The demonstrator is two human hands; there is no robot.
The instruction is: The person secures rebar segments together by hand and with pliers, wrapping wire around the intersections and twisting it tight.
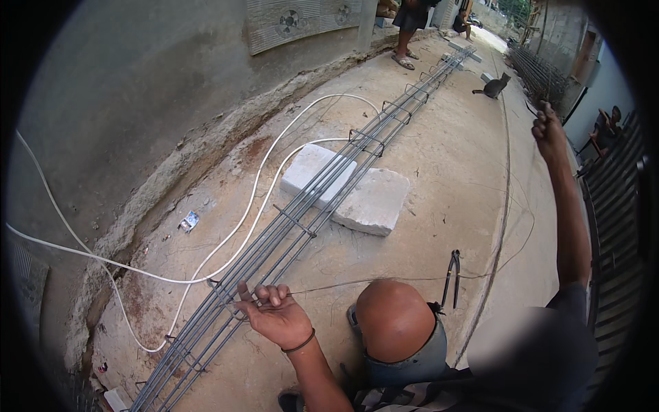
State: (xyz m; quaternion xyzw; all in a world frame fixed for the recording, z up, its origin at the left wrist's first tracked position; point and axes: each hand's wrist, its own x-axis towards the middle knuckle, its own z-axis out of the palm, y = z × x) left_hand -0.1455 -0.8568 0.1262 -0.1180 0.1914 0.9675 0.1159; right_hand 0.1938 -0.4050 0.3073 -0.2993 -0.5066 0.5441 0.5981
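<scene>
A long rebar cage (295, 228) with square stirrups runs diagonally away from me, resting on pale blocks (374, 199). My left hand (274, 314) is palm up at the near part of the cage, fingers curled on a thin wire (357, 280) that stretches rightward past my bare knee (395, 319). My right hand (550, 134) is raised high at the right, fingers closed; what they grip is too small to make out. Pincers (453, 275) lie on the concrete right of my knee.
White hose (254, 199) loops beside the cage along a rough wall (123, 89). A person's legs (405, 44) stand beyond; another person sits farther back. A dark cat (494, 87) sits on the path. At right are a seated person (604, 130), corrugated metal (618, 261) and more rebar (542, 69).
</scene>
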